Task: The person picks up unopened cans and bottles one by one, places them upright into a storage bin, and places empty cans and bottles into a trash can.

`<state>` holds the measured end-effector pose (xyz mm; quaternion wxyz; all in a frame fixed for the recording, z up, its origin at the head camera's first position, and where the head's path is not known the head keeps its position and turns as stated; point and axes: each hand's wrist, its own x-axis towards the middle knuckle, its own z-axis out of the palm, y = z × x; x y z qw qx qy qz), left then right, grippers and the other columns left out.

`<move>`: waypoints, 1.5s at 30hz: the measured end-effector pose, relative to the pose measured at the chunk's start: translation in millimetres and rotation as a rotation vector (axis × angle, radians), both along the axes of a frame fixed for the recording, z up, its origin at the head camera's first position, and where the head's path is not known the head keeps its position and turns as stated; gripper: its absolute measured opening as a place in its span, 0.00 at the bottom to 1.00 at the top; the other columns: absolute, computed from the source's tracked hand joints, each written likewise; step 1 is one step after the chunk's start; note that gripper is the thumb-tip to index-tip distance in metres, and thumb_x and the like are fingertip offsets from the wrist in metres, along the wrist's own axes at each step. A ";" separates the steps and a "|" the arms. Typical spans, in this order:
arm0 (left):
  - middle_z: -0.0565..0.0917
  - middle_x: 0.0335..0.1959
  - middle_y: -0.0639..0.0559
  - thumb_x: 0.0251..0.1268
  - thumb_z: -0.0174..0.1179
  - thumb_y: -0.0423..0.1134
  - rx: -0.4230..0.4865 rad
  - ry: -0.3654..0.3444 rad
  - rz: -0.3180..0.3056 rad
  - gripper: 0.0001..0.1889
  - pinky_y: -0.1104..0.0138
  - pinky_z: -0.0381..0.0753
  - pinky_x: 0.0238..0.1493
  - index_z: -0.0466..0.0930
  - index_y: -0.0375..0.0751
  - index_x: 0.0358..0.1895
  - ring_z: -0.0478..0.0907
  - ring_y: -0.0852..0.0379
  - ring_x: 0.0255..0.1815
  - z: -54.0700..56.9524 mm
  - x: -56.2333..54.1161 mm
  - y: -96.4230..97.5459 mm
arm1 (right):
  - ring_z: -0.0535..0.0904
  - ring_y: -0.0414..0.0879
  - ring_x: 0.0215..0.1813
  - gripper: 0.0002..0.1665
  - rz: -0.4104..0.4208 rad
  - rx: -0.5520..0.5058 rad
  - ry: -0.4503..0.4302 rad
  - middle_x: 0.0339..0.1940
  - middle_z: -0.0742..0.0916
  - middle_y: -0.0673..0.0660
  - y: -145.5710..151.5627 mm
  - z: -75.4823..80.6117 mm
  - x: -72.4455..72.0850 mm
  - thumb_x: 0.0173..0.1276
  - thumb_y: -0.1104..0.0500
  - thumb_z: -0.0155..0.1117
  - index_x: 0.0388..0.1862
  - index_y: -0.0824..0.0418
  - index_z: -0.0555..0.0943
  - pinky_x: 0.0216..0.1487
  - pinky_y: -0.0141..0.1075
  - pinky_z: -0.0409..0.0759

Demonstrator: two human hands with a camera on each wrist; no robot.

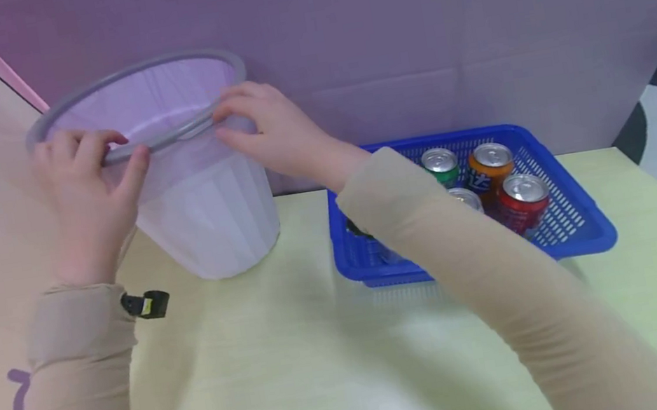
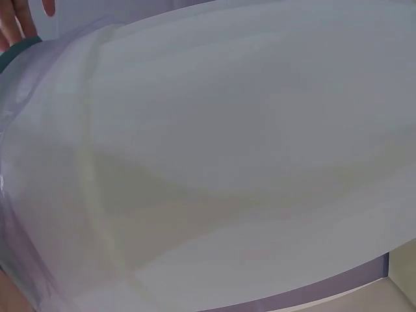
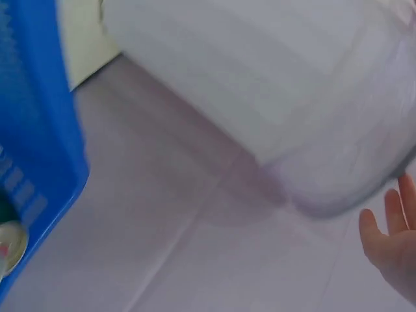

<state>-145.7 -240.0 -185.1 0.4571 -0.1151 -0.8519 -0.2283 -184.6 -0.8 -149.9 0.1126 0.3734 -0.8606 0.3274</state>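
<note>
A white trash can with a grey rim ring stands tilted on the table's left side. A thin translucent purple bag lines it and folds over the outside below the ring. My left hand grips the near-left rim, fingers over the inside and thumb outside. At the near-right rim, my right hand holds the ring between bent fingers and thumb. The can's white wall fills most of the left wrist view. In the right wrist view, the right fingers are at the rim.
Right of the can sits a blue plastic basket holding several drink cans, among them an orange can and a red can. My right forearm crosses over the basket's front. A purple cloth backdrop rises behind the pale table.
</note>
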 end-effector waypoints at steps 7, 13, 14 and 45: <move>0.75 0.37 0.52 0.54 0.60 0.47 0.116 0.113 -0.049 0.23 0.61 0.43 0.69 0.78 0.28 0.43 0.64 0.46 0.52 -9.6 -0.4 3.7 | 0.72 0.42 0.58 0.16 -0.057 -0.013 -0.227 0.55 0.80 0.50 33.2 -1.7 -0.2 0.72 0.51 0.52 0.50 0.56 0.80 0.61 0.36 0.68; 0.74 0.45 0.51 0.53 0.56 0.44 0.228 0.214 -0.071 0.23 0.64 0.50 0.68 0.75 0.28 0.47 0.64 0.47 0.57 -17.9 6.0 17.3 | 0.72 0.41 0.59 0.17 -0.076 0.014 -0.353 0.55 0.80 0.48 60.5 -2.7 14.5 0.73 0.48 0.51 0.52 0.53 0.79 0.63 0.40 0.69; 0.73 0.47 0.51 0.54 0.55 0.43 0.243 0.221 -0.073 0.23 0.64 0.52 0.66 0.75 0.28 0.48 0.63 0.48 0.57 -19.0 8.2 20.5 | 0.72 0.42 0.59 0.17 -0.077 0.017 -0.366 0.56 0.80 0.48 64.8 -3.6 17.6 0.73 0.49 0.51 0.52 0.53 0.79 0.63 0.41 0.68; 0.77 0.53 0.36 0.53 0.56 0.35 0.290 0.241 -0.269 0.15 0.57 0.62 0.61 0.79 0.34 0.43 0.69 0.40 0.57 -88.9 25.3 81.6 | 0.78 0.52 0.55 0.16 -0.173 0.084 -0.406 0.50 0.85 0.56 150.6 -84.2 58.8 0.72 0.51 0.53 0.50 0.59 0.80 0.56 0.51 0.75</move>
